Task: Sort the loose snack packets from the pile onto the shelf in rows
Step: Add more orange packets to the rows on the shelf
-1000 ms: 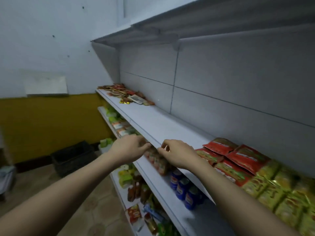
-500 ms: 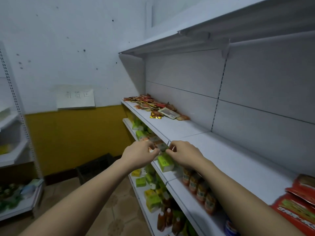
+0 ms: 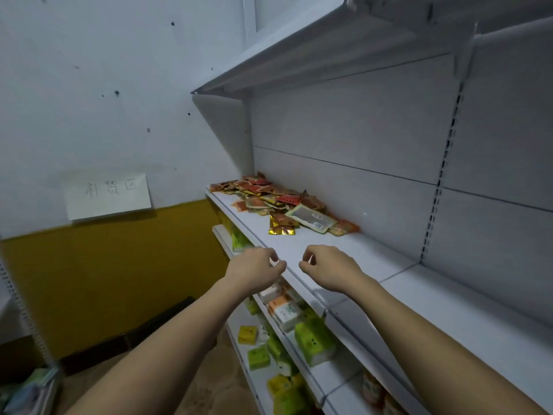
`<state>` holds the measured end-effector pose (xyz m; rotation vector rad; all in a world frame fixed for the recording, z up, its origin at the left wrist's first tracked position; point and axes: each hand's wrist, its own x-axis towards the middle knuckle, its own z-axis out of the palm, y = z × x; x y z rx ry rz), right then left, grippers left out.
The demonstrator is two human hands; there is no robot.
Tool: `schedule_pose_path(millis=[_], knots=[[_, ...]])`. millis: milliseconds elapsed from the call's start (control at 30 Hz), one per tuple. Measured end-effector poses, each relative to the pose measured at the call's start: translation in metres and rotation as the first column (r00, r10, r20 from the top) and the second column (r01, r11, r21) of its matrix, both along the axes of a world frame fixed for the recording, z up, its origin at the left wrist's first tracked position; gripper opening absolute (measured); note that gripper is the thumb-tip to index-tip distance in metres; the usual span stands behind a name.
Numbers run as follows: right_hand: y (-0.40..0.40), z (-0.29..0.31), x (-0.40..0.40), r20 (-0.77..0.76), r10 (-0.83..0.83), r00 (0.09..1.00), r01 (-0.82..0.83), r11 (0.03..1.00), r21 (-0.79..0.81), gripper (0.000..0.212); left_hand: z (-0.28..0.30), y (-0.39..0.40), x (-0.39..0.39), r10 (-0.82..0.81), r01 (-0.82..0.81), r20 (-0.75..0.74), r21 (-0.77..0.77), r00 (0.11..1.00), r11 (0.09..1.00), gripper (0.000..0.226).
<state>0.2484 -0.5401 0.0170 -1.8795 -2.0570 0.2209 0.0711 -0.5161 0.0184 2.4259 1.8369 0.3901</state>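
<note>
A loose pile of snack packets [image 3: 278, 202], mostly red, orange and gold, lies at the far left end of the white shelf [image 3: 353, 256]. On the pile's near side lie a pale packet with a clear window [image 3: 311, 218] and a gold packet [image 3: 281, 227]. My left hand [image 3: 254, 266] and my right hand [image 3: 329, 268] hover side by side over the shelf's front edge, short of the pile. Both have loosely curled fingers and hold nothing. A small gap separates them.
Lower shelves carry green, yellow and orange boxes [image 3: 312, 339]. Another white shelf [image 3: 299, 55] hangs overhead. A paper sign [image 3: 107, 193] is stuck on the left wall. A dark crate [image 3: 161, 319] sits on the floor, and another rack [image 3: 18, 295] stands at the far left.
The view has swung left along the shelf. The rows of red and green packets at the right left the frame. The pile is nearer, and my hands have moved slightly apart.
</note>
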Motion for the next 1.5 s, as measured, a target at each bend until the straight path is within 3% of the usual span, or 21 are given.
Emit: schedule_pose_path(millis=[333, 700, 900, 1067, 1200, 1267, 1367, 1500], knots=[[0.139, -0.018, -0.025, 0.024, 0.004, 1.000, -0.003, 0.998, -0.055, 0.027, -0.024, 0.144, -0.028, -0.055, 0.056, 0.034, -0.025, 0.998, 0.998, 0.044], [0.294, -0.053, -0.062, -0.042, -0.175, 0.984, 0.172, 0.982, -0.084, 0.016, -0.055, 0.315, -0.065, -0.237, 0.255, 0.199, -0.070, 0.951, 0.964, 0.040], [0.342, -0.078, -0.060, -0.192, -0.377, 0.906, 0.392, 0.919, 0.046, 0.010, -0.081, 0.389, -0.068, -0.306, 0.355, 0.311, -0.112, 0.900, 0.928, 0.035], [0.378, -0.082, -0.030, -0.240, -0.453, 0.859, 0.492, 0.859, 0.139, 0.014, -0.094, 0.431, -0.042, -0.345, 0.416, 0.410, -0.095, 0.845, 0.904, 0.030], [0.398, -0.085, -0.001, -0.077, -0.510, 0.857, 0.514, 0.856, 0.046, 0.056, -0.099, 0.461, -0.020, -0.359, 0.413, 0.496, 0.001, 0.790, 0.911, 0.027], [0.405, -0.089, 0.010, 0.036, -0.499, 0.866, 0.500, 0.864, -0.054, 0.068, -0.111, 0.476, -0.015, -0.401, 0.440, 0.479, 0.035, 0.781, 0.898, 0.029], [0.415, -0.094, 0.018, 0.054, -0.473, 0.879, 0.475, 0.864, -0.167, 0.060, -0.130, 0.497, -0.010, -0.437, 0.464, 0.472, 0.064, 0.766, 0.883, 0.028], [0.417, -0.087, 0.021, 0.071, -0.507, 0.859, 0.507, 0.862, 0.028, 0.038, -0.145, 0.508, -0.010, -0.419, 0.437, 0.590, 0.121, 0.690, 0.891, 0.024]])
